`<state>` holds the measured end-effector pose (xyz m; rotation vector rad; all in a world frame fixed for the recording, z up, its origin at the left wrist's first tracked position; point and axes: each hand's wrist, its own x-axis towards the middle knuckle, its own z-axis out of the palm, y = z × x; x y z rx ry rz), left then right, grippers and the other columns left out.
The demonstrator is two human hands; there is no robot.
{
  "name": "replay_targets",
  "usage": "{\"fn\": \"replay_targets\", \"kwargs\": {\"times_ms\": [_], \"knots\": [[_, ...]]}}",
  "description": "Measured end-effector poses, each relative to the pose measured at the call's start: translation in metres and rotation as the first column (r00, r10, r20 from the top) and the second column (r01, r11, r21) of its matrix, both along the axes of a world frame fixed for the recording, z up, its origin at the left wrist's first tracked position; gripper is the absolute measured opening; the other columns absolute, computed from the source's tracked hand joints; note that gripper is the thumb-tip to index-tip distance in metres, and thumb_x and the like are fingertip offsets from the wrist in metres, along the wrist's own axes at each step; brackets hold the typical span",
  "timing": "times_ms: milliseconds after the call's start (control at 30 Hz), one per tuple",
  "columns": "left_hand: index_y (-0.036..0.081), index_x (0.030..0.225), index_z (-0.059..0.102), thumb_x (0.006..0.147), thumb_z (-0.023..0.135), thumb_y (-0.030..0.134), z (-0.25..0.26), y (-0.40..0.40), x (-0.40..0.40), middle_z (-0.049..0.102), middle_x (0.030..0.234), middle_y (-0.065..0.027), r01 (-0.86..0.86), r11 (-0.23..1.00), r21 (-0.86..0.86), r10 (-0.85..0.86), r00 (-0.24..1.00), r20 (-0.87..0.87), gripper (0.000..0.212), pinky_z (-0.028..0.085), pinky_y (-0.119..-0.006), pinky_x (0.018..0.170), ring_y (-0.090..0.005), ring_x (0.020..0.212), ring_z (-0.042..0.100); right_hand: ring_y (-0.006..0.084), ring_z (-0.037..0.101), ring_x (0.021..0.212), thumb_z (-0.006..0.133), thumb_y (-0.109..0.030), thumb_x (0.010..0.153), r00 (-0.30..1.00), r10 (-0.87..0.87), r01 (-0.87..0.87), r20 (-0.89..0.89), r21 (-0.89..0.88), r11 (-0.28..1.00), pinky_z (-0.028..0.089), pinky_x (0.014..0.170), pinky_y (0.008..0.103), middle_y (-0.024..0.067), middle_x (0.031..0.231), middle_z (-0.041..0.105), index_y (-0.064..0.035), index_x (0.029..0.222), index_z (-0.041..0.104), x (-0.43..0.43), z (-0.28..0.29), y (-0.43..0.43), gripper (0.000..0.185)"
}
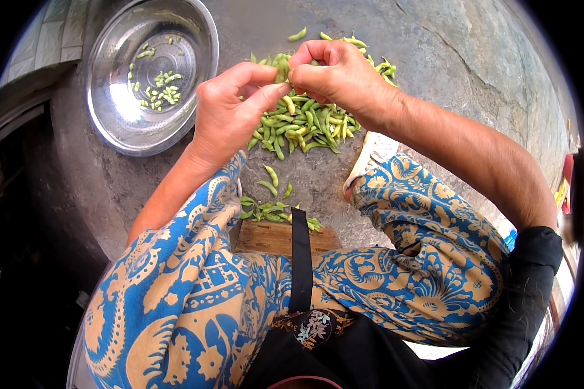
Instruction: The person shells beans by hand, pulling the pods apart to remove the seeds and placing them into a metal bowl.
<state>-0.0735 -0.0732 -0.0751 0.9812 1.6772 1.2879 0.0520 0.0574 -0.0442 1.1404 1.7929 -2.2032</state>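
My left hand [238, 104] and my right hand [338, 73] meet above a heap of green soybean pods [301, 124] on the ground. Between my left fingertips and thumb is a single green pod [282, 69]. My right thumb and forefinger close on the pod's near side, partly hiding it. To the left stands a wide stainless steel basin [151, 131] with a perforated inner wall. Shelled green beans [163, 90] lie scattered on its bottom. Part of the heap is hidden behind my hands.
Several loose pods [272, 177] lie between my feet, with more by a wooden stool's edge [267, 238]. A white shoe [372, 155] rests right of the heap. Other pods [384, 68] lie farther off on the stone floor [447, 73]. A black strap [301, 262] hangs over my lap.
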Motion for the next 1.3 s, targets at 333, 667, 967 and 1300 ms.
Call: {"fn": "replay_targets", "kwargs": {"times_ms": [333,667,967,1300], "knots": [[0.003,0.104,0.062,0.085,0.06,0.014,-0.011,-0.011,-0.015,0.065,0.087,-0.0057,0.177,0.979,-0.097,-0.031,0.606,0.795,0.022,0.046,-0.019,0.06,-0.007,0.067,0.058,0.003,0.045,0.055,0.06,-0.016,0.076,0.999,-0.034,0.03,-0.007,-0.352,0.936,0.036,0.049,0.0183,-0.0017,0.065,0.053,-0.0079,0.075,0.054,0.01,-0.004,0.002,0.01],[0.001,0.102,0.058,0.091,0.052,0.017,-0.005,-0.01,-0.01,0.057,0.079,-0.0004,0.242,0.964,-0.111,-0.135,0.803,0.581,0.02,0.043,-0.019,0.058,-0.006,0.062,0.051,0.0033,0.045,0.053,0.067,-0.034,0.077,0.98,0.183,-0.165,0.076,-0.199,0.966,0.034,0.047,0.0188,-0.0021,0.062,0.052,-0.0075,0.076,0.056,0.008,0.001,0.017,0.029],[0.002,0.098,0.059,0.091,0.052,0.023,-0.002,-0.013,-0.014,0.055,0.076,0.0009,0.312,0.944,-0.109,-0.131,0.656,0.743,0.023,0.044,-0.019,0.058,-0.0054,0.063,0.052,0.0052,0.046,0.052,0.068,-0.036,0.076,0.884,0.468,-0.467,0.005,0.037,0.883,0.035,0.047,0.0222,-0.0015,0.058,0.053,-0.0071,0.073,0.059,0.0,0.008,0.021,0.031],[0.005,0.09,0.057,0.091,0.053,0.024,-0.007,-0.013,-0.007,0.054,0.074,0.0014,0.359,0.924,-0.129,-0.196,0.736,0.648,0.02,0.041,-0.019,0.055,-0.0051,0.059,0.05,0.0128,0.052,0.056,0.062,-0.025,0.071,0.829,0.554,-0.559,0.079,0.179,0.81,0.041,0.053,0.0296,0.0036,0.058,0.054,-0.0035,0.067,0.057,0.002,0.002,0.016,0.022]]}}
